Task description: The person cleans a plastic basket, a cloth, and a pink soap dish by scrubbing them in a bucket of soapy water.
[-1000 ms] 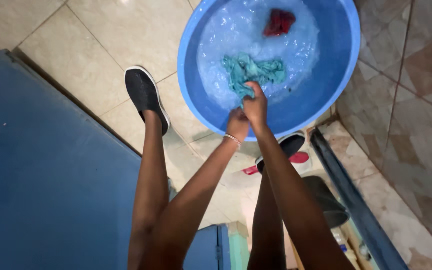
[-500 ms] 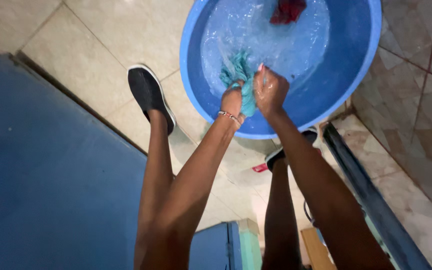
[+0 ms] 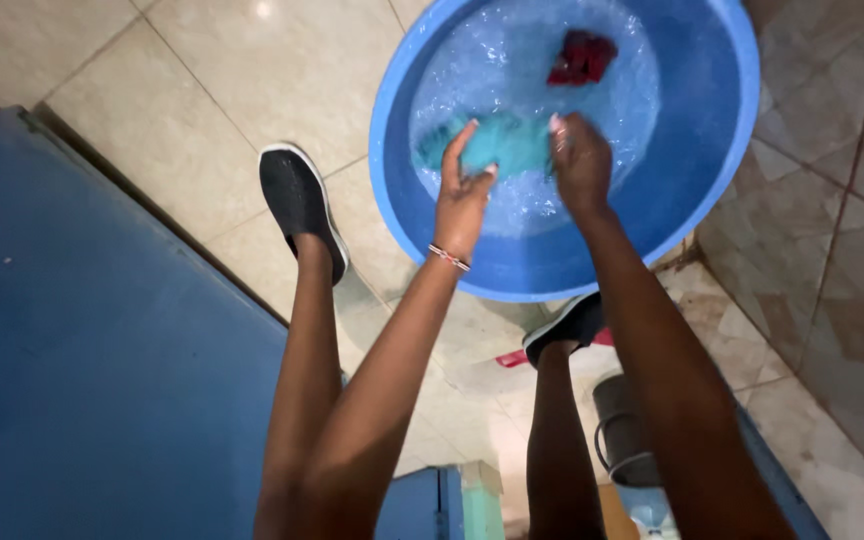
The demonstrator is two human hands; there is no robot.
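Head cam, looking straight down. Left hand (image 3: 464,195) gripping the near-left edge of a teal cloth (image 3: 502,145), fingers curled up over it, thumb pinching from the side. Beaded bracelet (image 3: 449,257) sitting on the wrist just behind. Right hand (image 3: 582,165) clamping the right edge of the same cloth, knuckles up, fingertips digging into the fabric. Both hands closed on it, cloth bunched btwn them and lying low in the soapy water (image 3: 532,90), partly sunk, so can't tell exactly how much is under.

All that happening inside a big round blue plastic basin (image 3: 722,150) w/ foam across the water. Dark red cloth (image 3: 582,58) floating further out from the right hand, past the fingertips, well apart from the teal one and not touched by either hand.

Behind the left hand, back toward the body and off to its left: black slip-on shoe w/ white sole (image 3: 299,205) planted on the beige tile floor (image 3: 202,90). Other shoe (image 3: 567,328) tucked under the near rim of the basin, below the right forearm, mostly hidden. Small red object (image 3: 512,358) lying on the floor just beside that shoe, too covered to say what.

Further left of everything, large blue flat surface (image 3: 102,350) filling that side. Down by the right elbow, dark bucket w/ handle (image 3: 624,430). Right of the right hand, mottled brown-grey tile wall (image 3: 832,250) rising just past the basin.
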